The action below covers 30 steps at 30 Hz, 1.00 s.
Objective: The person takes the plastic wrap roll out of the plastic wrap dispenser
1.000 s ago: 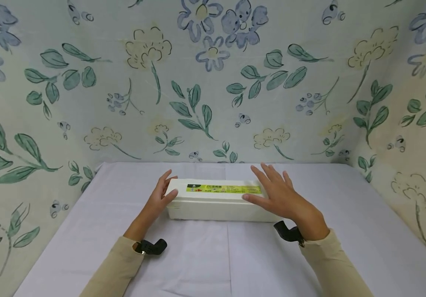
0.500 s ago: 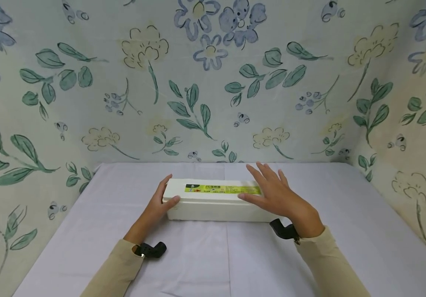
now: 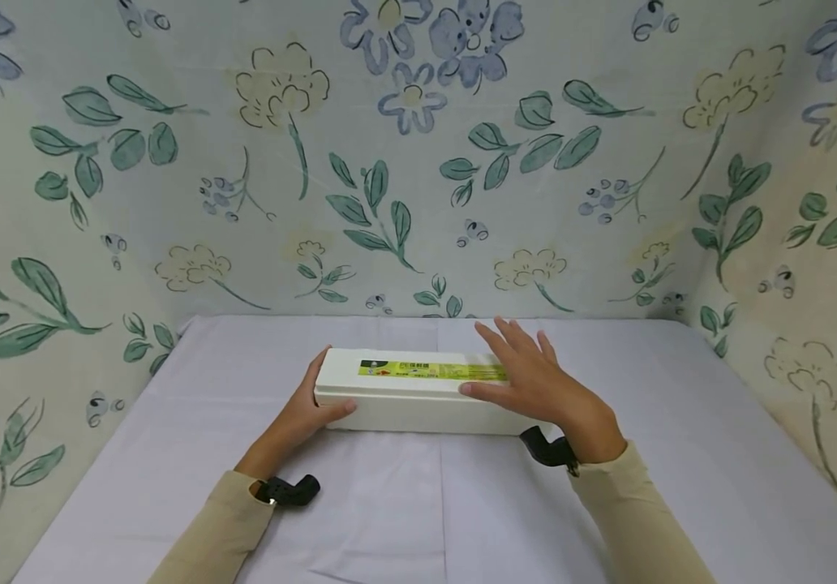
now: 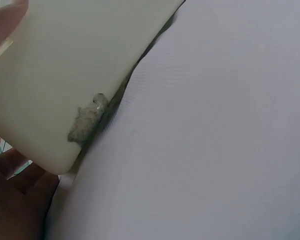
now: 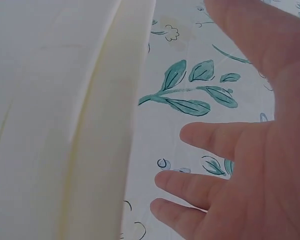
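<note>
From my remote seat, left to right: the person's left grip [image 3: 303, 415] holds the left end of a long white box [image 3: 407, 416], thumb [image 3: 341, 410] over the front face, fingers hooked behind the end. Box is on the cloth-covered worktop [image 3: 375, 523], between both hands, long axis running left-right, so it lies to the right of the left grip, the nearer one, being in contact. Right grip [image 3: 550, 397] overlaps the box's right end in the head view, fingers spread, pinching nothing; the right wrist view shows those fingers apart from the box, but I can't tell whether the thumb touches. Looks of the box, same order: a rough greyish patch [image 4: 87, 121] low on the front near the left corner, a lid-like lip along the front, then a narrow yellow-green label [image 3: 429, 371] on top, print too small for me to read. Otherwise plain, smooth, straight-sided.
</note>
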Tool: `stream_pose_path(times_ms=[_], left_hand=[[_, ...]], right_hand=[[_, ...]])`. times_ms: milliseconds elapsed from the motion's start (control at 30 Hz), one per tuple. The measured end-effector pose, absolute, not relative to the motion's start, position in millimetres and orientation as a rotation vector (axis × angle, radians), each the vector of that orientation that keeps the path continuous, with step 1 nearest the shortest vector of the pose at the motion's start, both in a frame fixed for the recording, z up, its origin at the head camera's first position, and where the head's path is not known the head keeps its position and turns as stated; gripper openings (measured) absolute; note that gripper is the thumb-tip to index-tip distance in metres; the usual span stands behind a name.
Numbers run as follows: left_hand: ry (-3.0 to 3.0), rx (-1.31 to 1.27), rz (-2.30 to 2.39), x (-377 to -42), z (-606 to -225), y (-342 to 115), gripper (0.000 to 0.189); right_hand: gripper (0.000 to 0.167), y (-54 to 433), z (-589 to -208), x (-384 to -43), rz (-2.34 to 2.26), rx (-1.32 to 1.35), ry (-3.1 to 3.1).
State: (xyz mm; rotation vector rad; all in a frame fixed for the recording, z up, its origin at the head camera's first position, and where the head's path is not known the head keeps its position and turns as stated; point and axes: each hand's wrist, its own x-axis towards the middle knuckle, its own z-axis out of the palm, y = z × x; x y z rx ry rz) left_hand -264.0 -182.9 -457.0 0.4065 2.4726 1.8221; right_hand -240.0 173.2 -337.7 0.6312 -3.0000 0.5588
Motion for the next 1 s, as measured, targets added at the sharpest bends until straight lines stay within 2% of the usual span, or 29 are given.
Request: stream_pose_path(times_ms=[567,1000], left_hand=[[2.465,0.449,1.822,-267,-464,-182,0.106],[2.495,0.423,1.817,-265,-467,-182,0.106]], right_hand=[[0.099,161,-340,-244,0.552,0.664,-2.999],[0.094,159,-353,-245,0.556,0.72,-3.002]])
